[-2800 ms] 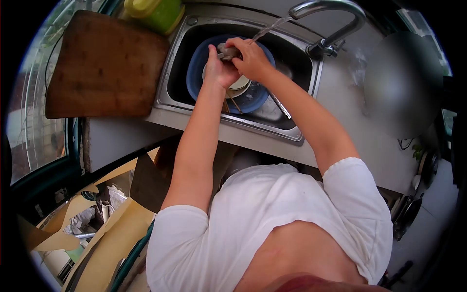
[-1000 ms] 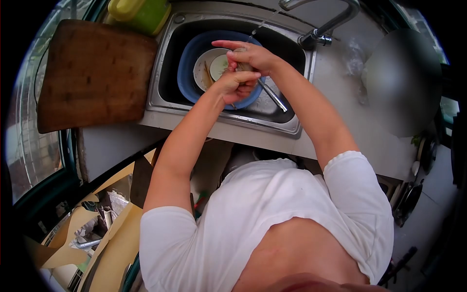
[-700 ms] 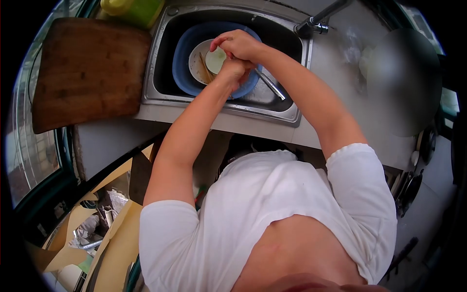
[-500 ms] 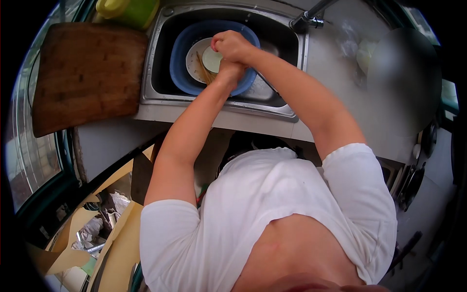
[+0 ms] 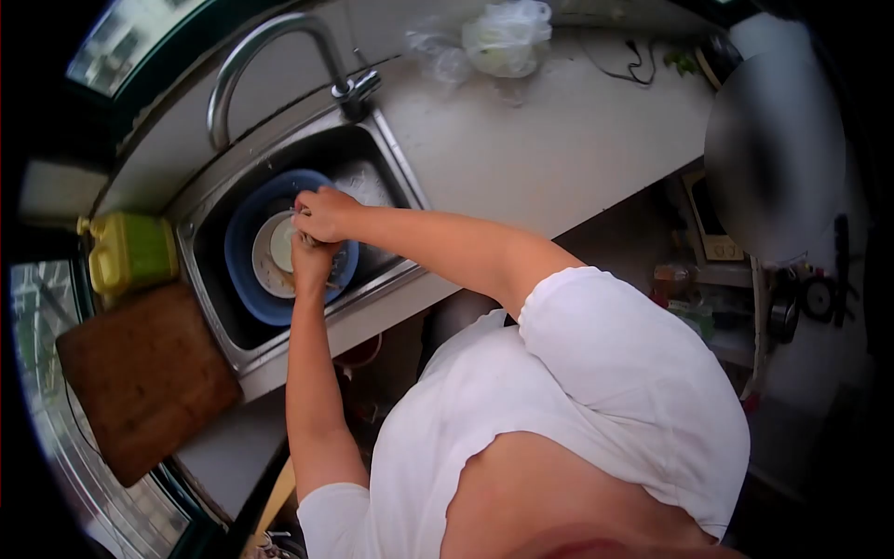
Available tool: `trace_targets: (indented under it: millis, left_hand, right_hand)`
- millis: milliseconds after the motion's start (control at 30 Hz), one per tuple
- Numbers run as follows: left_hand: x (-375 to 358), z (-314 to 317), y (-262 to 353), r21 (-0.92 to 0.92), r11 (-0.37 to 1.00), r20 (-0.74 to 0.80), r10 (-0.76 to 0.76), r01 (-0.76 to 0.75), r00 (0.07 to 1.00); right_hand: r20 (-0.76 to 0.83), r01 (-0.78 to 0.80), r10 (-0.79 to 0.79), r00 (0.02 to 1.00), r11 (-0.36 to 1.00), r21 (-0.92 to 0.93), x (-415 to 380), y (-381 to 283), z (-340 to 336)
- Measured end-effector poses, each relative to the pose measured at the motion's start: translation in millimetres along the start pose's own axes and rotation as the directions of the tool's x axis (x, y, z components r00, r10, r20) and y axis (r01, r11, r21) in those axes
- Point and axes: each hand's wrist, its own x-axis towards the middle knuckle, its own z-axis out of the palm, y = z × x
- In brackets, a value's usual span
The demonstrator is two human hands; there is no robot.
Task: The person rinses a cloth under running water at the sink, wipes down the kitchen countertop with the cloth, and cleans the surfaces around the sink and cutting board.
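Over the blue basin (image 5: 244,291) in the sink, my two hands are pressed together. My right hand (image 5: 328,214) is closed and lies against the top of my left hand (image 5: 312,259), whose fingers are also curled. What is between them, if anything, is hidden. Below and to the left of the hands, a white bowl or plate (image 5: 264,265) rests in the basin with a smaller pale bowl (image 5: 281,244) on it. Thin chopstick-like sticks at the bowl's edge are mostly hidden by my left hand.
The steel sink (image 5: 207,312) has a curved faucet (image 5: 279,26) behind it. To its left are a yellow-green jug (image 5: 135,252) and a wooden cutting board (image 5: 149,373). Plastic bags (image 5: 507,39) and a cord (image 5: 633,70) lie on the counter (image 5: 559,130). Shelves stand at right.
My view has turned to the right, so the sink appears tilted and further left, and the whole faucet shows. My hands stay together over the basin.
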Motion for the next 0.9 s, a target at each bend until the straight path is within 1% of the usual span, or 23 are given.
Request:
trace_targets:
  millis: [33, 67, 100, 167, 233, 267, 300, 367, 400, 500, 533, 567, 633, 667, 700, 767, 800, 833, 867, 900]
  left_hand:
    - [-3, 7, 3, -0.040, 0.998, 0.005, -0.053, 0.053, 0.999]
    - [-6, 15, 5, -0.077, 0.991, 0.013, -0.112, 0.112, 0.994]
    - [-13, 25, 26, -0.042, 0.996, 0.027, -0.072, 0.074, 0.997]
    - [-11, 51, 56, -0.119, 0.992, 0.156, -0.012, 0.031, 0.988]
    - [-7, 90, 87, -0.140, 0.990, 0.129, 0.018, 0.000, 0.991]
    - [-1, 112, 93, -0.117, 0.989, 0.176, -0.072, 0.093, 0.982]
    - [-8, 143, 118, -0.265, 0.964, 0.174, 0.075, -0.027, 0.982]
    - [-9, 189, 148, -0.114, 0.985, 0.276, -0.095, 0.131, 0.957]
    - [-14, 217, 169, -0.224, 0.961, 0.257, -0.103, 0.163, 0.961]
    - [-16, 312, 183, -0.335, 0.942, 0.318, 0.088, 0.025, 0.944]
    - [-26, 344, 195, -0.377, 0.926, 0.363, 0.168, -0.021, 0.916]
    - [-35, 376, 211, -0.368, 0.928, 0.418, 0.215, -0.052, 0.883]
    - [-53, 431, 233, -0.352, 0.930, 0.512, 0.288, -0.108, 0.809]
    - [-61, 458, 243, -0.241, 0.947, 0.556, 0.316, -0.215, 0.769]
    - [-70, 486, 254, -0.283, 0.940, 0.566, 0.325, -0.192, 0.758]
    - [-89, 543, 280, -0.377, 0.914, 0.571, 0.355, -0.147, 0.740]
    - [-101, 577, 301, -0.386, 0.921, 0.600, 0.219, 0.039, 0.770]
    - [-107, 597, 319, -0.399, 0.889, 0.621, 0.080, 0.226, 0.780]
    - [-117, 608, 342, -0.350, 0.842, 0.703, -0.054, 0.411, 0.709]
    - [-123, 621, 350, -0.395, 0.818, 0.724, -0.003, 0.419, 0.689]
  right_hand:
    - [0.204, -0.131, 0.115, 0.972, 0.989, 0.065, -12, -4, -40]
    - [0.410, -0.269, 0.203, 0.889, 0.957, 0.111, -27, -1, -71]
    - [0.431, -0.286, 0.162, 0.887, 0.928, 0.238, -40, 14, -88]
    - [0.452, -0.299, 0.063, 0.890, 0.828, 0.474, -69, 48, -119]
    - [0.286, -0.185, 0.011, 0.958, 0.787, 0.589, -115, 70, -153]
    - [0.213, -0.133, -0.016, 0.977, 0.735, 0.665, -135, 87, -167]
    - [0.084, -0.051, -0.009, 0.996, 0.725, 0.686, -154, 105, -177]
    - [-0.178, 0.124, 0.004, 0.984, 0.703, 0.700, -193, 137, -198]
    - [-0.192, 0.097, 0.069, 0.979, 0.670, 0.736, -220, 144, -220]
    - [-0.188, 0.000, 0.351, 0.917, 0.471, 0.882, -289, 197, -268]
    - [-0.148, 0.030, 0.406, 0.902, 0.284, 0.958, -316, 213, -284]
    - [-0.100, 0.067, 0.443, 0.891, 0.089, 0.994, -344, 227, -301]
    - [-0.091, 0.092, 0.481, 0.872, 0.021, 0.996, -403, 260, -327]
    - [-0.145, 0.142, 0.512, 0.847, 0.045, 0.989, -430, 278, -335]
    - [-0.198, 0.191, 0.542, 0.817, 0.070, 0.979, -456, 298, -345]
    - [-0.353, 0.483, 0.672, 0.651, -0.008, 0.876, -500, 344, -357]
    - [-0.408, 0.627, 0.704, 0.582, -0.068, 0.776, -543, 377, -373]
    - [-0.445, 0.743, 0.738, 0.507, -0.113, 0.660, -574, 400, -384]
    - [-0.461, 0.771, 0.737, 0.495, -0.127, 0.625, -590, 397, -398]
    - [-0.474, 0.797, 0.738, 0.481, -0.142, 0.587, -604, 389, -411]
